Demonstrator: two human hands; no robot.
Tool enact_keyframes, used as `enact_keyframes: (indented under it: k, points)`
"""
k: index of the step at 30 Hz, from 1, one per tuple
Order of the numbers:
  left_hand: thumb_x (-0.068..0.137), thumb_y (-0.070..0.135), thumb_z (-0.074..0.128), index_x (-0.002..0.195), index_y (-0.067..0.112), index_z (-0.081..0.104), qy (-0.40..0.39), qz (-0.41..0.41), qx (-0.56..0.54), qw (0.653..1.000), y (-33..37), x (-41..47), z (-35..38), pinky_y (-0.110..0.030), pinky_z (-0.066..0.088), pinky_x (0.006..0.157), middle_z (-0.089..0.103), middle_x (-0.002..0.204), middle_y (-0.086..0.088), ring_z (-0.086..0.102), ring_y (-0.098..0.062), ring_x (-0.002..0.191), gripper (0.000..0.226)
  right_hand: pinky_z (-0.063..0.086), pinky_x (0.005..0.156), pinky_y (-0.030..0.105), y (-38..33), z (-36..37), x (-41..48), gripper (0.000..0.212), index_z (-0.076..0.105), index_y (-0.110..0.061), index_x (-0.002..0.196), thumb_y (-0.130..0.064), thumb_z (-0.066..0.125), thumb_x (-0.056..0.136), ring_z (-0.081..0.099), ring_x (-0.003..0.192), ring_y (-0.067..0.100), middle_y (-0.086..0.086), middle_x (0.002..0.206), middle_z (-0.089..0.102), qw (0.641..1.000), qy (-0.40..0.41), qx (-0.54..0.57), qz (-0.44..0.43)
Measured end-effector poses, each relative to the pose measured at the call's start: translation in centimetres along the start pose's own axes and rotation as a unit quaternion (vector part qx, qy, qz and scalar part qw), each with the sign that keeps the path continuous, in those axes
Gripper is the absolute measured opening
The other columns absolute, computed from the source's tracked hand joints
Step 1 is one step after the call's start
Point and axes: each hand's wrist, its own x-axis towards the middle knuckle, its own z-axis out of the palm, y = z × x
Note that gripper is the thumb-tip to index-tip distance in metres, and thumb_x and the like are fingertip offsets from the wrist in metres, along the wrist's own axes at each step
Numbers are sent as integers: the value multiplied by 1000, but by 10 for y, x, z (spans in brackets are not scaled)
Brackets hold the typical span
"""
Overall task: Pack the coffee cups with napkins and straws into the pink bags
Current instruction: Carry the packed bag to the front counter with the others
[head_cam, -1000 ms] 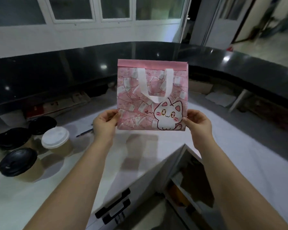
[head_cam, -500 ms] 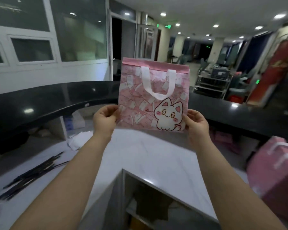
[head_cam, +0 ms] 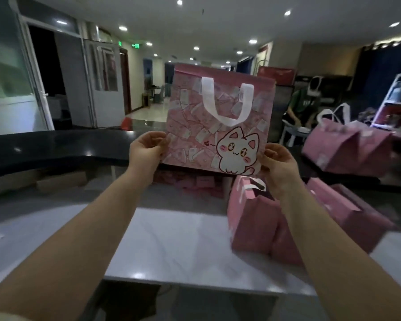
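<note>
Two hands, both mine, hold one pink bag (head_cam: 190,126) up in front of me, flat and upright, well above the white worktop (head_cam: 171,239). My left hand (head_cam: 146,150) grips the bag's lower left edge with fingers curled round it. My right hand (head_cam: 277,162) pinches the lower right corner in the same way. The bag faces me, its top edge level and its sides pressed together. A white handle (head_cam: 228,121) hangs down against the front in a loop, and just below it, toward the right corner, a white cat (head_cam: 237,154) is printed on the pink pattern.

Below my right hand, more pink bags (head_cam: 250,223) stand on the worktop, close together; the nearest one is open at the top with a white handle showing. My right forearm crosses in front of them. Beyond the worktop runs a raised black counter (head_cam: 56,147), and on its right part lie further bags of the same pink (head_cam: 333,147), blurred. Behind the counter a person (head_cam: 303,107) in a green top sits bent over a small white table. The room behind is dim, with round ceiling lights and a white door on the left.
</note>
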Motion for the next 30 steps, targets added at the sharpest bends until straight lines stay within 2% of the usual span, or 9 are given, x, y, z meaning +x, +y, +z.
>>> enact_keyframes:
  k: [2,5,8,11,14,17,19,24,30]
  points:
    - [78,16,79,82,16,68,-26,-11,-12,1000,-10,-6,43,-23,55,57,69,68,5,65,-9,62,12,55,70,40,-17,-41,-1,20,60,-8,86,11,64,81,66,75,28,11,86,68,999,29,-17,-14]
    - [83,10,75,84,15,66,-65,-39,-18,997,-32,-22,101,-24,57,59,67,76,0,68,-9,65,10,55,80,44,-36,-102,-9,21,62,-9,85,12,65,81,65,85,33,15,90,67,997,57,-51,-17]
    - [86,7,71,88,13,66,-89,-81,-17,993,-60,-42,148,-30,59,63,66,80,-1,68,-13,69,9,57,64,29,-46,-159,-19,25,63,-12,85,12,66,80,68,75,21,7,84,69,992,95,-76,-18]
    - [88,6,70,87,15,67,-113,-108,-18,988,-80,-56,191,-34,58,68,67,77,1,67,-16,71,9,53,58,27,-59,-202,-23,25,62,-13,86,12,66,81,65,66,15,3,80,67,988,127,-81,-18]
    - [88,5,69,85,14,66,-132,-125,-29,983,-92,-61,234,-30,58,56,66,73,2,67,-14,65,10,54,53,25,-73,-237,-21,23,64,-12,84,11,67,81,66,63,12,2,78,68,980,167,-100,-38]
    - [87,10,71,83,18,67,-164,-134,-22,977,-105,-59,275,-35,55,56,67,72,2,65,-19,65,10,53,51,26,-83,-270,-15,23,65,-13,82,10,68,81,66,61,12,4,78,69,969,216,-108,-54]
    - [85,13,74,81,21,69,-178,-134,-17,975,-116,-54,301,-30,53,51,67,71,3,65,-18,64,10,48,43,20,-86,-288,-7,23,65,-13,82,10,67,82,64,54,6,6,80,68,963,240,-110,-61]
    - [77,14,77,78,18,69,-192,-133,-57,971,-138,-28,351,-25,55,56,69,67,6,69,-12,66,9,51,48,21,-88,-313,33,24,63,-16,81,7,64,86,66,60,7,2,79,68,947,283,-132,-74]
    - [81,13,76,84,17,70,-180,-122,-73,973,-160,39,389,-24,57,60,72,75,5,73,-12,76,8,49,48,17,-86,-315,121,21,60,-14,85,6,60,88,63,66,15,8,84,67,944,277,-158,-81]
